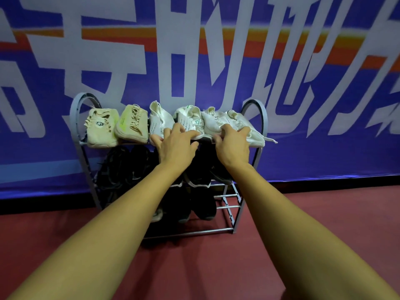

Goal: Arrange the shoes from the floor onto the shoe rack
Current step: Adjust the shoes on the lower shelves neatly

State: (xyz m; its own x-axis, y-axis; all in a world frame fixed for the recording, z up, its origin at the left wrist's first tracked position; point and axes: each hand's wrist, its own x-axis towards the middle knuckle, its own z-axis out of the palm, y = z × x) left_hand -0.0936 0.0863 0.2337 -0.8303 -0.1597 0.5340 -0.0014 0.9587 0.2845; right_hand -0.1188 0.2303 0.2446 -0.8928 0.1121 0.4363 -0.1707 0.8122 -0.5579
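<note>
While both bare arms reach forward, the grey metal shoe rack (74, 118) stands at 12 o'clock on the dark red floor (324, 224). It is backed against a blue banner (324, 152) with large white characters.

Top tier, left end: two beige sneakers (101, 129) side by side, toes toward 6 o'clock. At their 6 o'clock, on the middle tier: black shoes (121, 167), too dark to read any detail.

At 3 o'clock of the beige pair: white knit sneaker (161, 120), touching its neighbours.

Left grip (176, 145) is at the front edge of the top tier. Its outer fingers touch the knit sneaker's toe. The other fingers curl over the toe of the green-marked white sneaker (193, 121), with the thumb tucked under that toe. This grip is closed round the shoe, which rests on the tier.

Right grip (232, 144), at 3 o'clock of the left one: fingers bent over the toe of the white lace-up sneaker (214, 123), thumb at its front edge. It too is closed round its shoe.

Right end of the top tier: last white sneaker (253, 137), overhanging the front rail, its cord (271, 140) trailing toward 3 o'clock.

Bottom tier: lower black shoes (204, 205) near centre, with bare bars (230, 201) at their 3 o'clock.
</note>
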